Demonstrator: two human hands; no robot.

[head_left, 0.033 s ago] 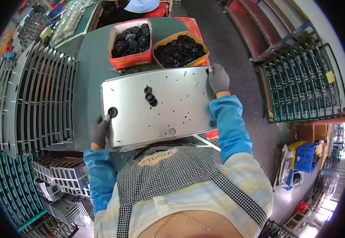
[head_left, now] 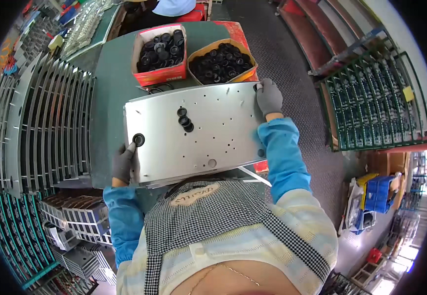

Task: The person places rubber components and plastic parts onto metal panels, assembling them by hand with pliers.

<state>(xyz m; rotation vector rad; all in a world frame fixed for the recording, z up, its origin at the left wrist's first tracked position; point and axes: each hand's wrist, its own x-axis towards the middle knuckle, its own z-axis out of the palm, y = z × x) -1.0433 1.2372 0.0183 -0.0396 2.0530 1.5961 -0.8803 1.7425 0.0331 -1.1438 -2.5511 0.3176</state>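
Holding the metal panel (head_left: 193, 132) flat on the green surface (head_left: 107, 88) calls for even pressure at both ends. Head view: left hand (head_left: 124, 163) pinches the near-left edge beside one fitted grommet (head_left: 138, 139); right hand (head_left: 269, 97) clasps the far-right corner. Three loose grommets (head_left: 185, 119) lie mid-panel; two boxes (head_left: 160, 49) hold more.

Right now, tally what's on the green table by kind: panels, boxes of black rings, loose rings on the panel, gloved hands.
Panel: 1
Boxes, red box and orange box: 2
Rings on panel, three clustered, one at left edge: 4
Gloved hands, left hand, right hand: 2
Total: 9
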